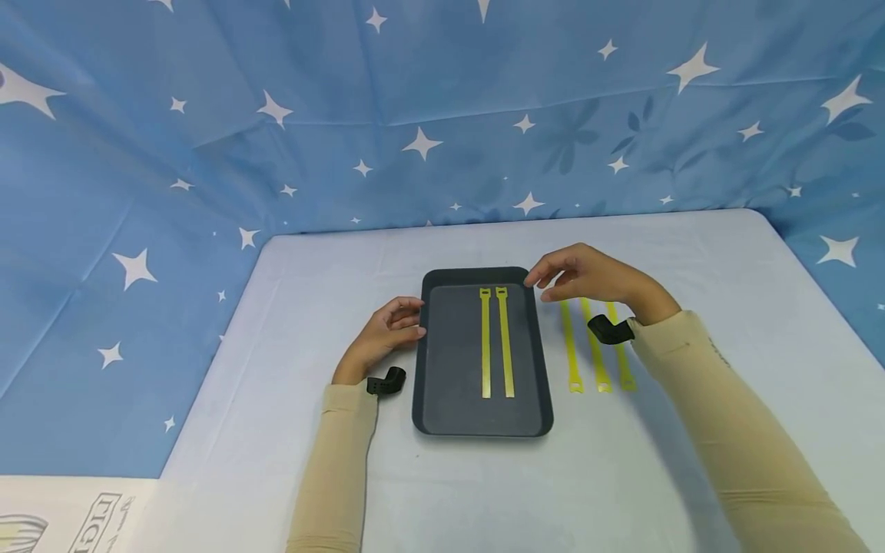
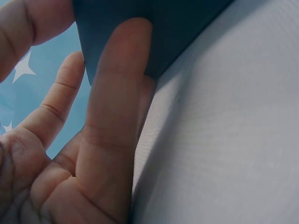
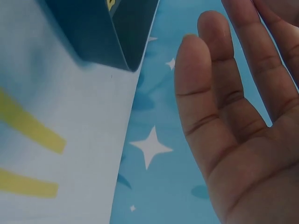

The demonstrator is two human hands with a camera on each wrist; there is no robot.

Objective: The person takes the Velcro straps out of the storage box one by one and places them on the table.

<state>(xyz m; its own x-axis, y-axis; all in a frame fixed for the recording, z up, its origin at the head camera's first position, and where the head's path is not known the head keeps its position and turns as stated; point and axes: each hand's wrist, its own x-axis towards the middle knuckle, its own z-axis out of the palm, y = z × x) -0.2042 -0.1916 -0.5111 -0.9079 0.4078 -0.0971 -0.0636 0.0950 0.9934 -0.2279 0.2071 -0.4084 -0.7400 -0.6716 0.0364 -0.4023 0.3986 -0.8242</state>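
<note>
A dark grey tray (image 1: 449,361) lies on the white-covered table, with two yellow slotted cable straps (image 1: 486,346) (image 1: 506,346) side by side in it, heads at the far end. My left hand (image 1: 384,330) rests at the tray's left side. In the left wrist view its thumb (image 2: 117,88) lies straight along the outer wall, other fingers at the rim. My right hand (image 1: 588,276) hovers by the far right corner, holding nothing, with fingers loosely bent. Below it lie three more yellow straps (image 1: 573,353), heads toward me, their far ends partly hidden.
A blue curtain with white stars (image 1: 415,92) hangs behind the table (image 1: 311,284) and along its left side. A pale printed cloth (image 1: 76,514) shows at the lower left. Black wrist cameras (image 1: 386,382) sit on both wrists.
</note>
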